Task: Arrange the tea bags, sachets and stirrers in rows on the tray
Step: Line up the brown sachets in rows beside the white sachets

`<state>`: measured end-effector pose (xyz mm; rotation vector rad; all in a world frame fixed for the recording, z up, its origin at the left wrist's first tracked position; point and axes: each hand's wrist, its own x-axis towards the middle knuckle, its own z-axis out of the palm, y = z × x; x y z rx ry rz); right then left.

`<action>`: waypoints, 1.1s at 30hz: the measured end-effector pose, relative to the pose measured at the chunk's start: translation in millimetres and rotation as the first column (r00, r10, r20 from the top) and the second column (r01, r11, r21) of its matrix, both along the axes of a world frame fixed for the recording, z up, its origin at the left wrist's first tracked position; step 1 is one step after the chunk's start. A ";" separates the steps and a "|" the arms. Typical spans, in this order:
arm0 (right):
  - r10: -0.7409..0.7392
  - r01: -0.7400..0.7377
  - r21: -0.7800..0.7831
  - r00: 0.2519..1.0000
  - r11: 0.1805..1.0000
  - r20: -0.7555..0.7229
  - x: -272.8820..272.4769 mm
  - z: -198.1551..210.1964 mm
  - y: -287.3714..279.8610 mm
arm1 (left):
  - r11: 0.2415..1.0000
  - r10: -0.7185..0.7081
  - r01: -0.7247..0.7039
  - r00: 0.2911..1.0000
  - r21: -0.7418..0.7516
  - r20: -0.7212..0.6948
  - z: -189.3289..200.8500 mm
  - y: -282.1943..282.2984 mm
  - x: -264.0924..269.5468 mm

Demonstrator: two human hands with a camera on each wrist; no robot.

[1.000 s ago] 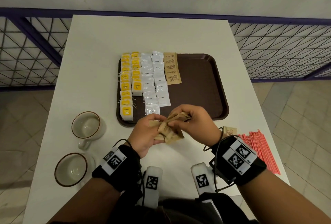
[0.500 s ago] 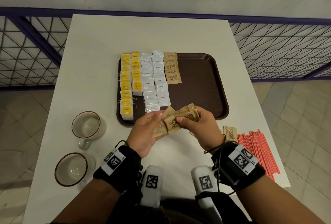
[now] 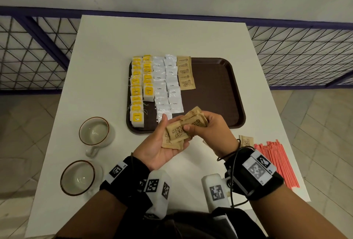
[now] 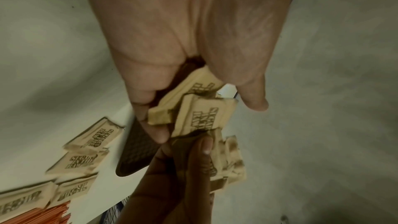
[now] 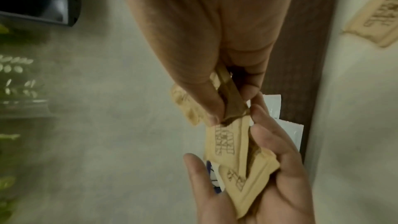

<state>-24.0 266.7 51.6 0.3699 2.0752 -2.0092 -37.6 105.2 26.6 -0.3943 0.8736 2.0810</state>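
On the white counter in front of me sits the brown tray, its left part already filled: two rows of yellow tea bags, two rows of white coffee sachets, and a short brown sugar row started at the far edge. Two empty cups stand left of the tray; the red stirrers lie untouched at the right edge, with a few loose sugar sachets beside them. Over the tray's near rim I have my left hand palm up, fingers loosely cupped under a small stack of sugar sachets. My right hand pinches several more between thumb and fingers, its thumb on the top packet of the left-hand stack. I judge the sugar row is the step in hand. Next I need to separate one packet and lay it just below the last one, overlapped and square, without letting the others slip.
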 end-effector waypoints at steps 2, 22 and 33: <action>-0.098 0.100 -0.087 0.995 0.991 0.026 2.8 -3.4 -1.6 | 0.998 0.066 -0.067 0.998 -0.017 -0.017 -4.3 0.5 0.1; 0.096 -0.079 -0.176 0.991 0.981 0.090 4.5 13.1 20.4 | 0.974 0.035 -0.096 0.959 -0.204 -0.281 9.2 -0.9 -7.8; -0.056 0.060 0.076 0.997 0.995 -0.052 2.9 10.3 7.5 | 0.916 -0.011 -0.123 0.944 -0.382 -0.331 9.9 6.2 -10.6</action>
